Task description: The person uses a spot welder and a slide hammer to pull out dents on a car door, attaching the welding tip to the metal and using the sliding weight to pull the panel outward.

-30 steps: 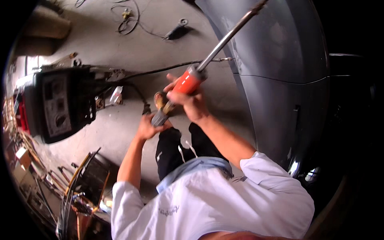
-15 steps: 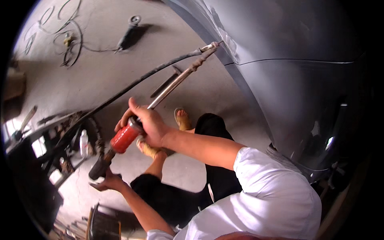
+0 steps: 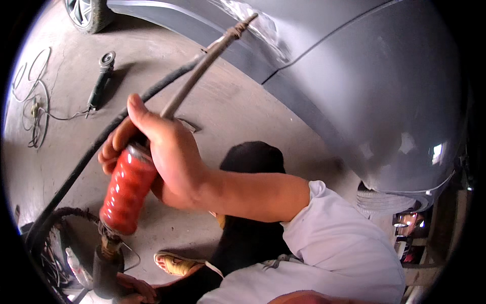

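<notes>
The right hand [image 3: 169,154] grips the red-handled tool [image 3: 127,192], slanting from lower left to upper middle; the left hand's [image 3: 134,289] hold, half hidden at the bottom, I cannot tell. A black cable [image 3: 171,77] crosses behind; grinder [image 3: 100,83] upper left, grey car [image 3: 385,86] right.

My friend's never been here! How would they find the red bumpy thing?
Start at the big grey car at upper right, then find the metal rod slanting down to the right hand. Just below-left of that hand is a fat cylinder. Its shiny, bright red, rippled sides set it apart from the dull rod and dark hose.
</notes>
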{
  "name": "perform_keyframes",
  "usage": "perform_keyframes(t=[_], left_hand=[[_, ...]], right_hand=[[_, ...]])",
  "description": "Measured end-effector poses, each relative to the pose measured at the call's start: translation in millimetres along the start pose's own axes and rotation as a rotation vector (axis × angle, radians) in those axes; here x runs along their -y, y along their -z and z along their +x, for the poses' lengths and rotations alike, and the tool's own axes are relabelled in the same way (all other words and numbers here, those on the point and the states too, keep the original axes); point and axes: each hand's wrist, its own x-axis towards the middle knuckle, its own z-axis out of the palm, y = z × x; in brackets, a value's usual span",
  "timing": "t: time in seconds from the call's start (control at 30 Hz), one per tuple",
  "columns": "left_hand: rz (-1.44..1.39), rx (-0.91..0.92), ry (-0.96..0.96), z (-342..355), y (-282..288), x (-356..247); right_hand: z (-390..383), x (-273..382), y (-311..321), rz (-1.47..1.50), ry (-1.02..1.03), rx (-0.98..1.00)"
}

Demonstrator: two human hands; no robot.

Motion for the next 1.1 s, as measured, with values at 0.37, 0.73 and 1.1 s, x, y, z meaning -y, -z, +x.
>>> perform_keyframes(t=[0.37, 0.73, 1.1], left_hand=[[0.275, 0.167, -0.172, -3.2, -27.0, -30.7], [0.368, 0.191, -0.169, -4.9, -44.2, -36.1], [0.410, 0.211, -0.193, 1.2, -55.4, -46.5]], right_hand=[[-37.4, 21.3, 35.5, -0.024, -0.048, -0.109], [-33.2, 47.5, 59.7, -0.097, -0.034, -0.066], [-28.3, 51.5, 61.0, -0.048, -0.025, 0.009]])
